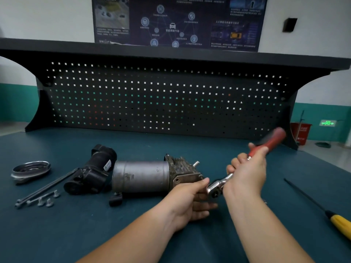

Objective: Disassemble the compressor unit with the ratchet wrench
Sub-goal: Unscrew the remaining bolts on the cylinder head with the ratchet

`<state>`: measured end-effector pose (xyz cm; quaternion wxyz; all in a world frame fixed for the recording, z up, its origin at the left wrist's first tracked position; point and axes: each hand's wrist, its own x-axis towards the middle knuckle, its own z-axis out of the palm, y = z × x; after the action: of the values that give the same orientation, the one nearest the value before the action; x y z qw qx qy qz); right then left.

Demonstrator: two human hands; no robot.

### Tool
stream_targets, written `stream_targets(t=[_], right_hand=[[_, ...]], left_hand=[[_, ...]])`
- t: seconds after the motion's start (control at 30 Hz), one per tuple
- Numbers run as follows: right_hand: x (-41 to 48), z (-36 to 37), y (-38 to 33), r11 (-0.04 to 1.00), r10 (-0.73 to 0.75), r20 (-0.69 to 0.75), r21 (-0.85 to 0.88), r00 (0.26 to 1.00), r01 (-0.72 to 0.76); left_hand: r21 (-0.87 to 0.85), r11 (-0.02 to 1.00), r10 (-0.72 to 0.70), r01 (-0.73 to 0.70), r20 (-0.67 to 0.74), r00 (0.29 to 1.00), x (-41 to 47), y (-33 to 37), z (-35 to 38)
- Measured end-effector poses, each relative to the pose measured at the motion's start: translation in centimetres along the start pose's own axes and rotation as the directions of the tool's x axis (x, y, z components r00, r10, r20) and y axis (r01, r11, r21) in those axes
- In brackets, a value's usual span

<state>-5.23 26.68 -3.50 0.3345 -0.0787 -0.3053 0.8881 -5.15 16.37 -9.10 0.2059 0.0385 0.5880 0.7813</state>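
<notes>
Near the front middle of the bench mat (76,234), steadying the compressor unit (144,177), which is lying on its side with its finned metal end pointing right. Holding that end with the left hand (190,202), fingers curling underneath and thumb lying across the top, just beside the wrench head. Gripping the ratchet wrench (216,186) with the right hand (247,171), all fingers wrapping round the steel shank just below the red handle (273,141). Pressing the chromed head against the unit's right end face, presumably onto a bolt, though hiding the fastener itself behind both hands. Judging by the blur on the handle, swinging a stroke, so most likely working an end-housing bolt loose.

Reading the task as partly done: two long bolts (47,186), some small fasteners (45,202) and a round metal cover (30,168) lying apart at the left, with a black plastic piece (91,173) sitting askew against the cylinder's left end, attached or not being unclear. Leaving a yellow-handled screwdriver (340,223) untouched at the right edge.

Calling next for bracing the body firmly against the turning force, holding the socket square on the bolt, and ratcheting until loose enough to spin out by fingertip.
</notes>
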Motion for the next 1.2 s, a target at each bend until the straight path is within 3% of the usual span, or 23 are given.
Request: stream_targets(t=[0.07, 0.1, 0.17, 0.2, 0.23, 0.27, 0.33, 0.37, 0.43, 0.5, 0.53, 0.57, 0.63, 0.7, 0.77, 0.83, 0.9, 0.97, 1.0, 1.03, 1.07, 1.13, 1.2], right_hand=[[-0.7, 0.1, 0.7, 0.984, -0.133, 0.261, -0.083, 0.956, 0.159], [-1.4, 0.3, 1.0, 0.960, -0.165, 0.454, -0.130, 0.876, 0.249], [-2.6, 0.5, 1.7, 0.857, -0.099, 0.797, -0.236, 0.596, 0.458], [-3.0, 0.5, 1.9, 0.785, -0.031, 0.888, -0.263, 0.460, 0.561], [-3.1, 0.6, 2.1, 0.726, 0.019, 0.931, -0.264, 0.366, 0.635], [-3.1, 0.6, 2.1, 0.696, 0.036, 0.946, -0.255, 0.323, 0.671], [-3.2, 0.5, 2.0, 0.709, -0.007, 0.934, -0.247, 0.357, 0.661], [-3.2, 0.4, 2.0, 0.735, -0.059, 0.905, -0.245, 0.420, 0.632], [-3.1, 0.2, 1.9, 0.832, -0.180, 0.742, -0.235, 0.646, 0.502], [-2.0, 0.2, 1.4, 0.944, -0.213, 0.390, -0.155, 0.896, 0.292], [-1.2, 0.1, 1.0, 0.983, -0.144, 0.187, -0.086, 0.972, 0.162], [-0.4, 0.0, 0.5, 0.999, -0.038, 0.025, -0.012, 0.999, 0.039], [0.6, -0.2, -0.1, 0.993, 0.110, -0.122, 0.056, 0.986, -0.104], [0.8, -0.2, 0.1, 0.997, 0.081, -0.079, 0.017, 0.994, -0.080], [0.2, 0.1, 0.5, 0.996, -0.062, 0.153, -0.056, 0.986, 0.072], [-1.0, 0.5, 0.9, 0.961, -0.123, 0.537, -0.147, 0.835, 0.235], [-2.2, 0.6, 1.5, 0.858, -0.028, 0.847, -0.252, 0.531, 0.447], [-3.1, 0.5, 2.2, 0.666, 0.114, 0.959, -0.267, 0.259, 0.697], [-3.3, 0.4, 2.6, 0.595, 0.126, 0.972, -0.234, 0.198, 0.769], [-3.5, 0.4, 2.8, 0.568, 0.084, 0.976, -0.214, 0.203, 0.795], [-3.5, 0.3, 2.7, 0.597, 0.011, 0.965, -0.215, 0.261, 0.773], [-3.3, 0.3, 2.3, 0.766, -0.151, 0.834, -0.241, 0.531, 0.596], [-2.2, 0.2, 1.6, 0.925, -0.217, 0.496, -0.169, 0.840, 0.339]], left_hand=[[0.011, 1.000, 0.002, -0.002, 0.008, 1.000, 0.0, -0.1, 0.0], [0.024, 1.000, 0.006, -0.006, 0.013, 1.000, -0.1, -0.1, -0.1], [0.061, 0.998, 0.022, -0.024, 0.024, 0.999, 0.1, -0.3, -0.4], [0.080, 0.996, 0.029, -0.031, 0.026, 0.999, 0.2, -0.4, -0.5], [0.087, 0.996, 0.031, -0.033, 0.026, 0.999, 0.3, -0.4, -0.5], [0.089, 0.996, 0.030, -0.032, 0.022, 0.999, 0.3, -0.3, -0.5], [0.089, 0.996, 0.028, -0.029, 0.014, 1.000, 0.2, -0.2, -0.5], [0.096, 0.995, 0.025, -0.027, 0.017, 1.000, 0.2, -0.1, -0.5], [0.080, 0.997, 0.019, -0.021, 0.020, 1.000, 0.0, -0.1, -0.4], [0.048, 0.999, 0.017, -0.018, 0.017, 1.000, 0.1, 0.0, -0.4], [0.039, 0.999, 0.020, -0.020, 0.016, 1.000, 0.2, -0.1, -0.4], [0.024, 0.999, 0.023, -0.023, 0.012, 1.000, 0.4, -0.1, -0.5], [0.024, 0.999, 0.028, -0.028, 0.000, 1.000, 0.5, -0.2, -0.4], [0.016, 0.999, 0.031, -0.031, 0.014, 0.999, 0.5, -0.3, -0.4], [0.026, 0.999, 0.024, -0.024, 0.033, 0.999, 0.5, -0.4, -0.5], [0.047, 0.999, 0.013, -0.014, 0.028, 1.000, 0.5, -0.6, -0.6], [0.061, 0.998, 0.011, -0.012, 0.022, 1.000, 0.3, -0.6, -0.5], [-0.022, 0.999, 0.047, -0.048, -0.030, 0.998, -0.1, -0.4, -0.5], [-0.094, 0.994, 0.059, -0.064, -0.058, 0.997, -0.2, -0.2, -0.4], [-0.117, 0.991, 0.063, -0.068, -0.046, 0.997, -0.3, -0.2, -0.4], [-0.095, 0.994, 0.048, -0.051, -0.032, 0.998, 0.0, -0.4, -0.6], [-0.026, 0.999, 0.033, -0.033, -0.012, 0.999, 0.3, -0.5, -0.6], [0.006, 1.000, 0.020, -0.020, -0.004, 1.000, 0.3, -0.4, -0.6]])
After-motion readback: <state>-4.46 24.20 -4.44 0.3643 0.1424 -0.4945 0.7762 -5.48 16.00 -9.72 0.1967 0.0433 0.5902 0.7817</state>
